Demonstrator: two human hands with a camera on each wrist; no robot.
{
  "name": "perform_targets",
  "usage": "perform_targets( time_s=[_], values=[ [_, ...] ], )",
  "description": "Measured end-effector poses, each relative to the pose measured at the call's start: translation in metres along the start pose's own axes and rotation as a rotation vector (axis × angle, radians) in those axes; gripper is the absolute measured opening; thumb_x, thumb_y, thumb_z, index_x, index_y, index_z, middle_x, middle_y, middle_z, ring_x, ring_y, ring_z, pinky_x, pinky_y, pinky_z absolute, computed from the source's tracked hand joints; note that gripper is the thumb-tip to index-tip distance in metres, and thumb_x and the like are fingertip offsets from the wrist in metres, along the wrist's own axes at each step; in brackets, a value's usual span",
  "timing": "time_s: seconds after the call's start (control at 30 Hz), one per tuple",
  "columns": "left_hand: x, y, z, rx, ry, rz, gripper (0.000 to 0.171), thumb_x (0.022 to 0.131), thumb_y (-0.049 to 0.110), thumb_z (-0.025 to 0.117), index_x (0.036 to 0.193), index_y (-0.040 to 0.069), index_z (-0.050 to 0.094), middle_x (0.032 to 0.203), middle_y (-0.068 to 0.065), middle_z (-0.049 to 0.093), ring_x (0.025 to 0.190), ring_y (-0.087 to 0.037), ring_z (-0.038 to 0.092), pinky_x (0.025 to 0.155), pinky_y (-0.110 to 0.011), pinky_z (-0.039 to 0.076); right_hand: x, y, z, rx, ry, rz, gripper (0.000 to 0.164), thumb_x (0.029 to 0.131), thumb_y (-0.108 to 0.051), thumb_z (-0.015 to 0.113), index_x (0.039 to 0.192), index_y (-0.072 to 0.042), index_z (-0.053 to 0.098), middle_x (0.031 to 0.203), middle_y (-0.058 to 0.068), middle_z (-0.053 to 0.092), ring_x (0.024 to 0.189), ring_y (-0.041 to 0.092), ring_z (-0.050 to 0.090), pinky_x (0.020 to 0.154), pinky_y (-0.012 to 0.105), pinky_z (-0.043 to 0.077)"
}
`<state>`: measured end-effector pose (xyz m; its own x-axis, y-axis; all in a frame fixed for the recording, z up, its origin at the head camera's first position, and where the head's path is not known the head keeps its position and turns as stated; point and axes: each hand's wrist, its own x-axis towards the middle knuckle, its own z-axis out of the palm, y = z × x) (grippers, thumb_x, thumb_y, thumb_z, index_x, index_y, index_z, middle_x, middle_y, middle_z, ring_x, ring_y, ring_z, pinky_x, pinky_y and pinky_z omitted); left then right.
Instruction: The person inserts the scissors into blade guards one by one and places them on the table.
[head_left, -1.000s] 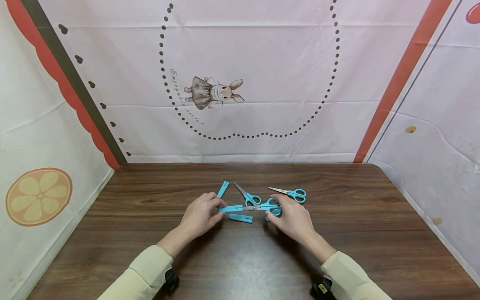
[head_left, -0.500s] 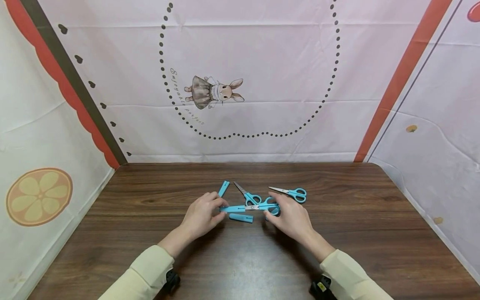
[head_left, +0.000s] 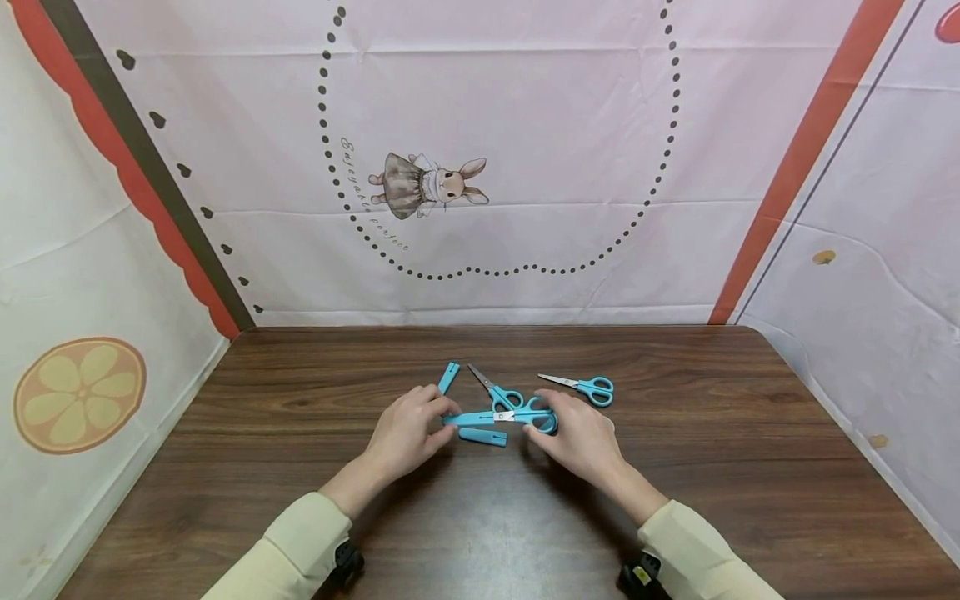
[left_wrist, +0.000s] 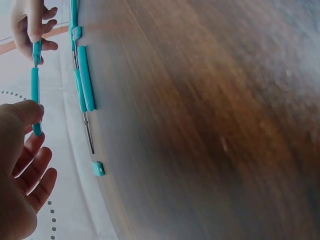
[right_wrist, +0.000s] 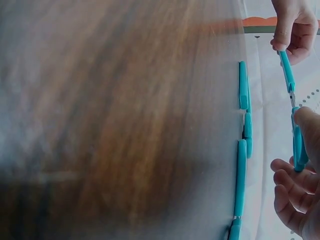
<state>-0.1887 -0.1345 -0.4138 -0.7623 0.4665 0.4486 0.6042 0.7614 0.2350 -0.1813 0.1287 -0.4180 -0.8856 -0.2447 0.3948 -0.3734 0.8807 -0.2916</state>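
Observation:
My left hand (head_left: 408, 427) pinches the closed end of a light-blue blade cover (head_left: 474, 418) between thumb and fingers. In my right hand (head_left: 581, 433), thumb and fingers grip the blue handles of a pair of scissors (head_left: 534, 414). Its blades run into the cover's end, and only a short stretch of metal (right_wrist: 292, 98) shows between cover and handles. In both wrist views the joined pair hangs above the table. A second blue cover (head_left: 483, 437) lies just in front of it, and a third (head_left: 448, 377) lies behind my left fingers.
Two more blue-handled scissors lie uncovered on the brown wooden table (head_left: 480, 517). One pair (head_left: 497, 390) is directly behind the held cover; the other pair (head_left: 585, 387) is behind my right hand. A printed cloth (head_left: 555, 167) hangs beyond the table's back edge.
The scissors have slid leftward, deeper into the held cover, so less blade shows. My right hand has shifted slightly left, and my left hand slightly right. The things on the table stay put.

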Motion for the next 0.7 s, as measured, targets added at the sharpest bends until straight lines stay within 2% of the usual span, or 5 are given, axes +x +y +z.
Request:
perform_targets(
  time_s=[0.13,0.37,0.53,0.7],
  values=[
    [0.0005,0.0012,-0.0001,0.002,0.001,-0.006,0.015,0.077,0.022,0.074,0.092,0.02,0.069,0.083,0.01,0.055,0.07,-0.005,0.044,0.058,-0.021,0.04,-0.0005,0.0009,0.0007,-0.003,0.009,-0.021,0.052,0.075,-0.043,0.072,0.118,-0.017,0.06,0.098,0.001,0.068,0.07,0.011,0.06,0.048,0.024,0.042],
    [0.0013,0.0015,0.0015,0.01,0.015,0.006,0.015,0.077,0.021,0.074,0.092,0.021,0.069,0.085,0.011,0.056,0.072,-0.005,0.046,0.059,-0.022,0.042,-0.0002,0.0017,0.0013,0.006,0.002,-0.032,0.055,0.075,-0.044,0.072,0.121,-0.016,0.059,0.088,-0.001,0.067,0.057,0.004,0.047,0.045,0.021,0.035],
    [0.0012,0.0022,0.0037,0.021,0.027,0.021,0.015,0.077,0.021,0.074,0.091,0.021,0.069,0.087,0.011,0.056,0.074,-0.005,0.049,0.061,-0.023,0.044,-0.0003,0.0012,0.0011,0.034,-0.011,-0.039,0.054,0.076,-0.041,0.072,0.121,-0.014,0.058,0.089,-0.001,0.066,0.056,0.003,0.043,0.047,0.021,0.034],
    [0.0012,0.0031,0.005,0.035,0.026,0.036,0.015,0.078,0.022,0.073,0.092,0.021,0.068,0.088,0.01,0.057,0.073,-0.006,0.048,0.06,-0.022,0.043,-0.0006,0.0016,0.0011,0.04,-0.021,-0.02,0.054,0.076,-0.041,0.072,0.12,-0.014,0.058,0.079,-0.003,0.063,0.052,0.003,0.039,0.045,0.021,0.032]
  ],
)
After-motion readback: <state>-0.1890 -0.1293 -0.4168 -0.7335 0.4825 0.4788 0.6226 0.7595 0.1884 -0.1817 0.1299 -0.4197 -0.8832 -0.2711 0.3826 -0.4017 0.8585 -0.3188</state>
